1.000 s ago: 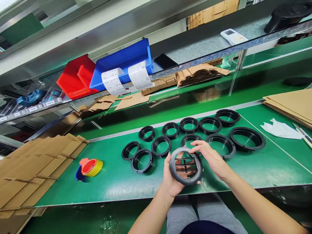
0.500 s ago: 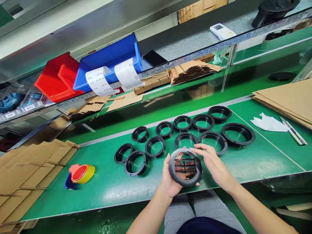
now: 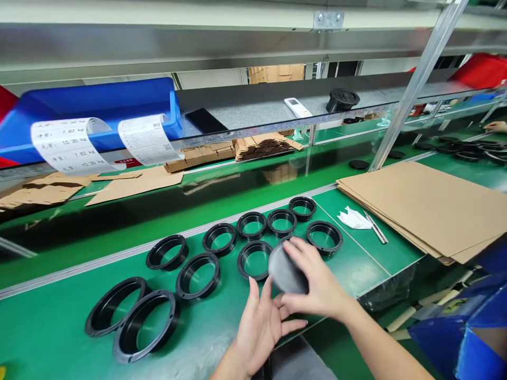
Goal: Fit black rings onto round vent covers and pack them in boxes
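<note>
RH has the part, LH let go

Nearest: left hand [image 3: 261,327] (LH) is open, palm up, fingers spread, w/ nothing in it; can't tell if a fingertip brushes the part. Half a sec ago it cradled the dark-grey round plastic part [image 3: 283,272], slatted face showing, RH fingertips at the rim. Now right hand [image 3: 319,282] (RH) grips that part by its edge, tilted, just above LH; it's blurred and slats don't show, so prob. being turned. For the work in hand that reads as a hand-over: RH controls the part, LH is free.

Just beyond: flanged black plastic rings [image 3: 172,319], approx. two rows on the green tabletop [image 3: 202,332], one partly hidden behind the part. View has swung right since.

Farther, to the right: crumpled white tissue-like scrap [image 3: 354,218], slim pen-like tools [image 3: 376,228] beside it, then flat brown cardboard sheets [image 3: 423,206].

Farthest: on the shelf, blue plastic bin [image 3: 119,91], black phone [image 3: 206,121], white remote [image 3: 298,107].
</note>
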A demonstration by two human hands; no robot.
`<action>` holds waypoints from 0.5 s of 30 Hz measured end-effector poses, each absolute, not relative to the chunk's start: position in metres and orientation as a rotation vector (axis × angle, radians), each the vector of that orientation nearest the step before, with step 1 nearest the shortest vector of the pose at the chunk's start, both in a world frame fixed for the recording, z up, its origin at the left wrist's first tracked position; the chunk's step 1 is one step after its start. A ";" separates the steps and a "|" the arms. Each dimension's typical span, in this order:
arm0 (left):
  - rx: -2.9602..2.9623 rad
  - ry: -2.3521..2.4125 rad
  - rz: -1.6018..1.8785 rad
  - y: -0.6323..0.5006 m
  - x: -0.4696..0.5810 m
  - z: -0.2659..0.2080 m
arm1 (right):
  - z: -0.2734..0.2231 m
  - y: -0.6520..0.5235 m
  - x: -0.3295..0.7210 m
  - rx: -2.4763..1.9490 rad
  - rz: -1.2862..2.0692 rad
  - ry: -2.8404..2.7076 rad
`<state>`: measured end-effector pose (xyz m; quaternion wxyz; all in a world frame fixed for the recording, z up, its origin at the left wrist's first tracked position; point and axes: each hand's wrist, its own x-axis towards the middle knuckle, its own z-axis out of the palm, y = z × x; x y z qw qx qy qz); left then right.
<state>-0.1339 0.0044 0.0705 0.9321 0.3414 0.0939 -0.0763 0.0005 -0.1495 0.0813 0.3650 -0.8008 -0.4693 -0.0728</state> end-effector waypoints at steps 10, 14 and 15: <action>1.513 0.106 0.026 0.012 -0.128 0.006 | 0.045 -0.188 0.120 -2.706 -0.355 -0.710; 1.564 0.068 0.024 0.013 -0.132 0.010 | 0.055 -0.181 0.116 -2.825 -0.292 -0.736; 1.566 0.063 0.023 0.013 -0.132 0.010 | 0.061 -0.180 0.115 -2.825 -0.348 -0.738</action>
